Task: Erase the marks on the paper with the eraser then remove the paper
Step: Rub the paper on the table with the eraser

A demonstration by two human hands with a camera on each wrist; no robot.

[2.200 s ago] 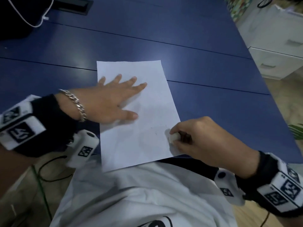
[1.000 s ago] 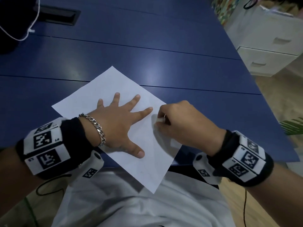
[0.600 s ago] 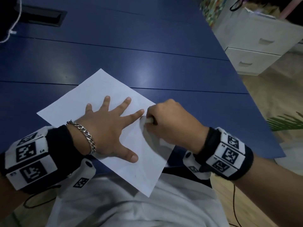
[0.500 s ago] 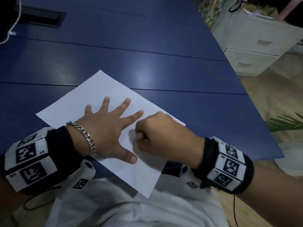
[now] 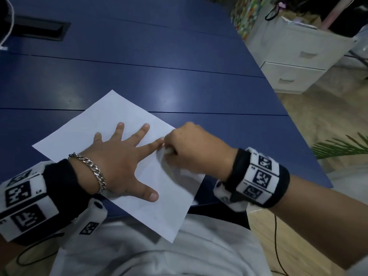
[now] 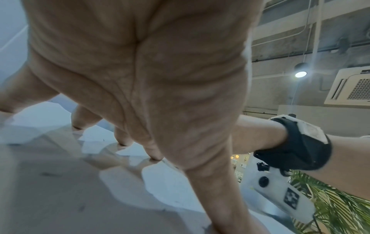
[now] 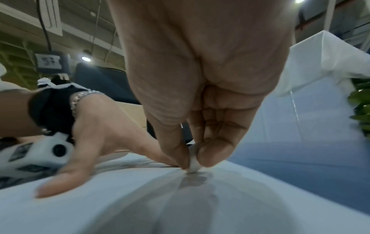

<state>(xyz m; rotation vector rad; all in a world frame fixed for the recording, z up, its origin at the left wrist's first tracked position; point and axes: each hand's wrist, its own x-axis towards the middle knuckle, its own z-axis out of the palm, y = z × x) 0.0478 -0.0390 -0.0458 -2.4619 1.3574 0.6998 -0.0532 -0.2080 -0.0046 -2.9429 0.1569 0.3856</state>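
A white sheet of paper [image 5: 111,116] lies turned at an angle on the blue table [image 5: 139,66], its near corner hanging over the table's front edge. My left hand [image 5: 119,162] lies flat on the paper with its fingers spread, holding it down. My right hand [image 5: 191,150] pinches a small white eraser [image 5: 168,150] between thumb and fingers and presses it on the paper beside my left index fingertip. In the right wrist view the eraser [image 7: 193,163] touches the paper [image 7: 120,197] under my fingertips [image 7: 208,156]. Faint grey specks show on the paper [image 6: 170,190] in the left wrist view.
A black cable hatch [image 5: 39,30] sits in the table at the far left, with a white cord [image 5: 8,26] beside it. White drawer cabinets [image 5: 294,62] stand on the floor to the right, and a green plant [image 5: 342,146] lies past the table's right edge.
The paper has been turned from upright to a slanted position under my left hand. My right hand has rubbed the eraser back and forth, and is now up beside my left index fingertip.
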